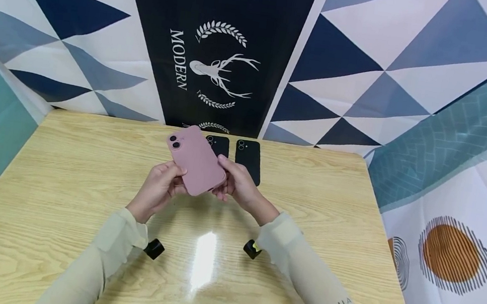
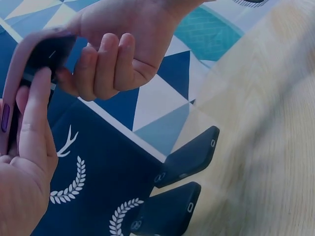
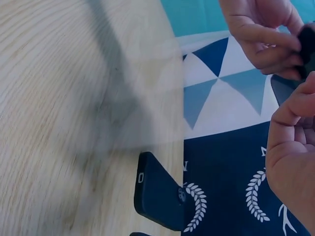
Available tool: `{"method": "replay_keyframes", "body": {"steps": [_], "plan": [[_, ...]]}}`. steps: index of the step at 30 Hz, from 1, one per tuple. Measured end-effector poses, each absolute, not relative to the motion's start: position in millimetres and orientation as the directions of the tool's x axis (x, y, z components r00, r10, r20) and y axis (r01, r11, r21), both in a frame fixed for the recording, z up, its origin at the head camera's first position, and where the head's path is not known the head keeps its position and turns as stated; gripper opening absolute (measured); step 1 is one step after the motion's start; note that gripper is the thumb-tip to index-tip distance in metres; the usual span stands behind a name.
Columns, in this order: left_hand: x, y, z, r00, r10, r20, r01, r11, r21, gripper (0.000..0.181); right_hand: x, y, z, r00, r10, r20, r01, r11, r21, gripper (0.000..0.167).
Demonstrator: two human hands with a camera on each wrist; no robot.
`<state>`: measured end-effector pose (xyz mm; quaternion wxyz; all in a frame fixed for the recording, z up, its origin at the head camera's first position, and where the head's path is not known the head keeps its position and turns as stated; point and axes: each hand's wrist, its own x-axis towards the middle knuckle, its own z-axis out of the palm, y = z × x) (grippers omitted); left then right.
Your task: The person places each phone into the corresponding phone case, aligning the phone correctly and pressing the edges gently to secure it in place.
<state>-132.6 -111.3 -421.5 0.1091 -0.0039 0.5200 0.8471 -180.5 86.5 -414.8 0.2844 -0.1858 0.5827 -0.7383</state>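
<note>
Above the back of the table, a pink phone case (image 1: 197, 159) is held tilted between both hands, its camera side up. A dark, glossy surface (image 2: 51, 51) shows inside its rim in the left wrist view. My left hand (image 1: 162, 182) grips the lower left edge, thumb on the back and fingers on the dark side. My right hand (image 1: 241, 187) pinches the lower right corner, thumb on the edge and the other fingers curled below. Just behind lie two black phones, one (image 1: 219, 145) partly hidden by the pink case and another (image 1: 248, 160) beyond my right fingers.
The wooden table (image 1: 86, 168) ends at a wall hung with patterned cloth (image 1: 349, 73). More cloth hangs at the left and right sides. Small black devices (image 1: 154, 249) sit under both wrists. Glare marks the middle of the tabletop.
</note>
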Motion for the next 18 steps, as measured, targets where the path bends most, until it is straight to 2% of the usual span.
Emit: {"method": "replay_keyframes", "body": {"steps": [9, 18], "plan": [[-130.7, -112.7, -424.3, -0.934, 0.354, -0.039, -0.181, -0.377, 0.908, 0.032, -182.5, 86.0, -414.1, -0.807, -0.586, -0.075, 0.206, -0.161, -0.965, 0.033], [-130.0, -116.8, -426.2, -0.896, 0.443, -0.035, -0.200, -0.331, 0.922, 0.036, -185.9, 87.9, -410.0, -0.830, -0.545, -0.122, 0.261, -0.185, -0.947, 0.033]]}}
